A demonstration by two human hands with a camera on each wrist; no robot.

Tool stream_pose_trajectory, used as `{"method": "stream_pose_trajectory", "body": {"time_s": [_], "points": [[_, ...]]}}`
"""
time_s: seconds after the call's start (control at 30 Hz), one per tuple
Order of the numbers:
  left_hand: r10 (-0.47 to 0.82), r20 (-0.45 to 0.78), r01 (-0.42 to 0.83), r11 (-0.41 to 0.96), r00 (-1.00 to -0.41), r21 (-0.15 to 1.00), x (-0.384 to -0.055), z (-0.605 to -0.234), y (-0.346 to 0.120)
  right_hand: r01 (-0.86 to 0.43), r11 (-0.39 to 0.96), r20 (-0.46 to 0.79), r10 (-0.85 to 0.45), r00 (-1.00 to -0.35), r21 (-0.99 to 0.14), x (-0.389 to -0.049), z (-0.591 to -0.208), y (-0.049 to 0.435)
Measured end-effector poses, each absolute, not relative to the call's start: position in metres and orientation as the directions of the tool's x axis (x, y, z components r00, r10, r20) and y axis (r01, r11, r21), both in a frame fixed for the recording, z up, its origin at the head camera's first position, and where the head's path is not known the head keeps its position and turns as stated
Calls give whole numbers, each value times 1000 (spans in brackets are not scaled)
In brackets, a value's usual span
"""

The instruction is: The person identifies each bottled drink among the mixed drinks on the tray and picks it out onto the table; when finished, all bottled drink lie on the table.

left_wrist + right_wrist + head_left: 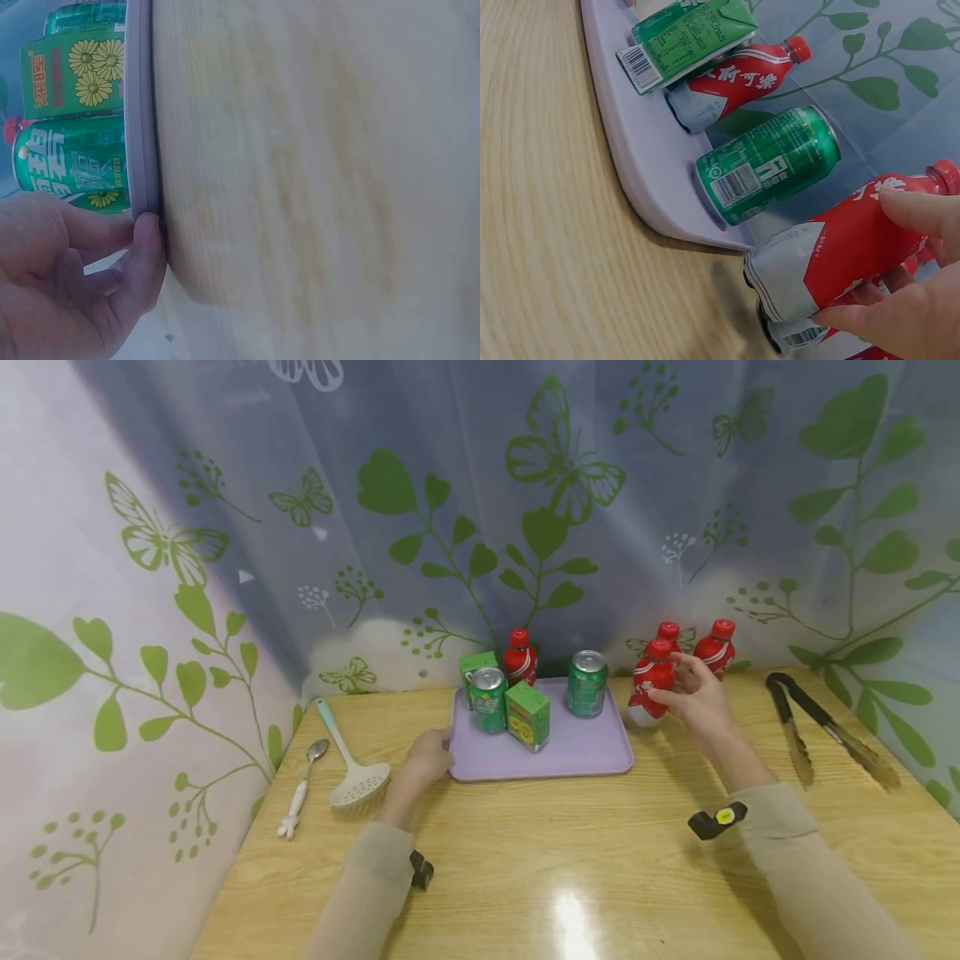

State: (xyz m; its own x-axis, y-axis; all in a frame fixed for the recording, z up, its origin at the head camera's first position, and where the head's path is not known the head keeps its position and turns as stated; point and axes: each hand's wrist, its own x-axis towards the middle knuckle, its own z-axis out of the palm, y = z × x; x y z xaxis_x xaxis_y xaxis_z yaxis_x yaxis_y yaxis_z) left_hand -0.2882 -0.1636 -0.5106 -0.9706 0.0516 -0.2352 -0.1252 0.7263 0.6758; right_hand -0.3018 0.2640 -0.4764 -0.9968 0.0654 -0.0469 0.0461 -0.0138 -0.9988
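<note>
My left hand (427, 757) pinches the left rim of a lilac tray (581, 747), thumb and fingertips on its edge in the left wrist view. Right of the tray, my right hand (703, 697) grips a red-labelled cola bottle (651, 679), slightly tilted, with its base close over the table. Two more red bottles stand behind it, one with its cap (668, 628) showing, the other (715, 647) farther right. On the tray are a green can (490, 702), a green drink carton (528, 717), a second can (587, 685), another carton (477, 662) and a red bottle (520, 658).
To the left lie a slotted skimmer (360, 783) with a mint handle and a spoon (299, 797) with a white handle. Black-handled tongs (828, 722) lie at the right. A leaf-patterned curtain (480, 527) hangs behind the wooden table (510, 860).
</note>
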Motion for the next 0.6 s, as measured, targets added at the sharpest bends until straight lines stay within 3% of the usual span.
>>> {"method": "stream_pose_trajectory", "body": {"time_s": [0.17, 0.47, 0.6], "points": [[52, -242, -133, 717, -969, 685, -288, -510, -164, 59, 5, -59, 49, -997, -998, -304, -483, 266], [53, -238, -132, 706, -970, 696, -287, -510, -164, 21, -121, -24, 21, -999, -992, -302, -494, 270], [51, -241, -137, 701, -969, 700, -287, -509, -164, 8, -109, -9, 4, -1000, -994, -304, -496, 271]]}}
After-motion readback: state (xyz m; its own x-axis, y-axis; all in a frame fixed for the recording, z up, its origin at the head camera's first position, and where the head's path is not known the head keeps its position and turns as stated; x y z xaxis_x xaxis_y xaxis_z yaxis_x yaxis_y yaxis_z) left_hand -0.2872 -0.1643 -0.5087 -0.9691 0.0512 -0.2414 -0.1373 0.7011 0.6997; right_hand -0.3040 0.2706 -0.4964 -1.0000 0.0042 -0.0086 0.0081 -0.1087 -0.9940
